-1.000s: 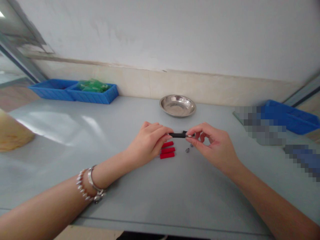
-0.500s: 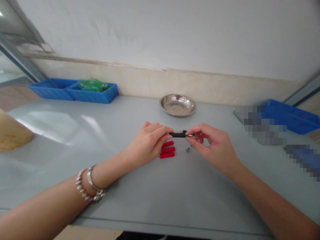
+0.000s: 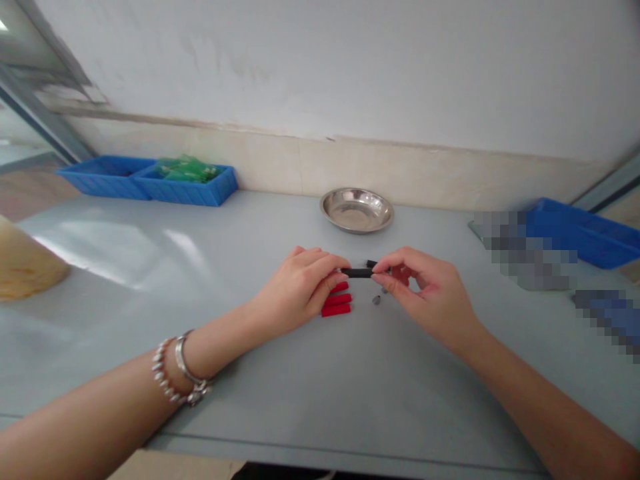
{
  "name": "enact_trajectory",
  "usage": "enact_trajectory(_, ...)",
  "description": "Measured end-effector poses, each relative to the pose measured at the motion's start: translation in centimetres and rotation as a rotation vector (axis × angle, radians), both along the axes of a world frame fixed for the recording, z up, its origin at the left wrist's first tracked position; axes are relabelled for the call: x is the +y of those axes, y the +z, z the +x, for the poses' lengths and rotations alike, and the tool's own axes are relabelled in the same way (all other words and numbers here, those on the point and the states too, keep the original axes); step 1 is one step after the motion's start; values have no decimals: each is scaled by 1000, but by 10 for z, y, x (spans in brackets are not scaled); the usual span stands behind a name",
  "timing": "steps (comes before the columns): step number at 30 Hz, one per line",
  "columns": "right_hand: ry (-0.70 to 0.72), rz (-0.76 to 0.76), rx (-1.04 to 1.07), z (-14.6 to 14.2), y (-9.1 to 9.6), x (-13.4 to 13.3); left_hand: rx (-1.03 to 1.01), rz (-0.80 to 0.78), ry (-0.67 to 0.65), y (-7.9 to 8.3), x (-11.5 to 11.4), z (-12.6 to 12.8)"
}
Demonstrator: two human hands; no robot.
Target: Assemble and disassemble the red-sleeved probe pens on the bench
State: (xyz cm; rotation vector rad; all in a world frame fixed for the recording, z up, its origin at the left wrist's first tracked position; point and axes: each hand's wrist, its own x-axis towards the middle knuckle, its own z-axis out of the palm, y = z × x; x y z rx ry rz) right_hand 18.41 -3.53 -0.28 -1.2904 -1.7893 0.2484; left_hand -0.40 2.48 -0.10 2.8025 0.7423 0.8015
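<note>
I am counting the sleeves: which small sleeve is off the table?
The black sleeve, pinched between left hand and right hand; the three red sleeves lie below.

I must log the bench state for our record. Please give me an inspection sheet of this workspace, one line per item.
Surface: grey table, smooth, with window glare at the left.
Job's things: black sleeve held level between both hands; three red sleeves lying side by side under it; small grey parts beside them.
Clutter: steel dish by the wall; blue bins far left, one with green parts; blue bin at right; tan object at left edge.
Grippers: left hand pinches one sleeve end, right hand the other.
Cables: nothing seen.
Surroundings: white wall, tiled base; a blurred patch at right.
</note>
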Motion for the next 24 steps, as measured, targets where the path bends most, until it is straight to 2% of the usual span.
enact_trajectory(14,56,-2,-27,0,-1,0,162,-122,-35,-5,0,1)
enact_trajectory(24,62,-16,-48,0,-3,-1,206,-122,-40,-5,-2,1)
